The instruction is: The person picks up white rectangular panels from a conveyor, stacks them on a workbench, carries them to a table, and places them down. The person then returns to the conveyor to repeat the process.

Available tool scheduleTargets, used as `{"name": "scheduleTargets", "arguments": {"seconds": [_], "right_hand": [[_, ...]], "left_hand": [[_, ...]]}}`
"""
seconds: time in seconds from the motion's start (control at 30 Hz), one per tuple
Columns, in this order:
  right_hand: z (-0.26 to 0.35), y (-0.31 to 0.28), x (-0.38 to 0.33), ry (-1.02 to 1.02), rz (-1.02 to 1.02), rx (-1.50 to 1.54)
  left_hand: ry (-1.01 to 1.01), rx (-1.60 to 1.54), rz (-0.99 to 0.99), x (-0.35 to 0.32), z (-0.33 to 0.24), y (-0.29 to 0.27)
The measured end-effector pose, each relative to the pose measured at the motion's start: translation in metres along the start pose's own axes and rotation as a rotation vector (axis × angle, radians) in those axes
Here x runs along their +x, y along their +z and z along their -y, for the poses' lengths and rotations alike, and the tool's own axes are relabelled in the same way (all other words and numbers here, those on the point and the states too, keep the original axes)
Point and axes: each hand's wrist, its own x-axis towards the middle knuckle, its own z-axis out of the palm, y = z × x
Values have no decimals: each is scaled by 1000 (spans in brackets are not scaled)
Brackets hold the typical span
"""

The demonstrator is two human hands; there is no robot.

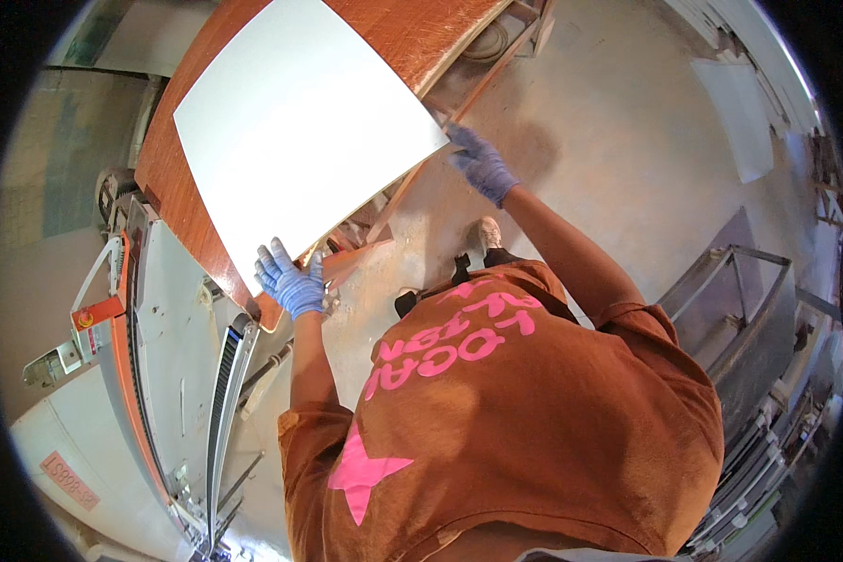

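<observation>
A large white rectangular panel [300, 122] lies on a reddish-brown wooden table [183, 178], its near corners reaching past the table's edge. My left hand [292, 283], in a blue-grey glove, rests on the panel's near left corner. Its fingers are stretched out over the surface, with the thumb apart near the edge. At the panel's right corner is my right hand [482, 164], in a similar glove. The fingers are bent in at that corner and appear to grip it; the fingertips are partly hidden.
To the left stands a machine with an orange-edged rail [133, 403] and a black-and-silver track [229, 403]. A metal frame cart [735, 300] is on the right, near stacked strips [745, 478]. A pale sheet [738, 117] leans at the far right. Beneath the table are wooden supports [393, 201].
</observation>
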Motion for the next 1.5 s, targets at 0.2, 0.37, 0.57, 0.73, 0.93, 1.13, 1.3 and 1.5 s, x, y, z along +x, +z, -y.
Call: {"name": "scheduleTargets", "arguments": {"seconds": [0.2, 0.37, 0.57, 0.73, 0.93, 1.13, 1.3, 1.5], "right_hand": [[9, -1, -25, 43, 87, 255], [-4, -25, -28, 48, 140, 195], [-15, -30, -14, 10, 113, 233], [17, -30, -4, 18, 191, 159], [13, -21, -14, 118, 226, 131], [2, -23, -5, 133, 222, 148], [-8, -27, 8, 135, 245, 29], [-7, -27, 0, 123, 260, -4]], "left_hand": [[-201, 74, 115, 0, -17, 3], [-307, 91, 187, 4, -33, -3], [-365, 87, 215, 8, -44, -7], [-414, 84, 206, 10, -47, -10], [-450, 43, 188, 8, -51, -13], [-499, 25, 179, 9, -56, -16], [-478, 25, 146, 7, -55, -22], [-412, 60, 116, 4, -45, -3]]}}
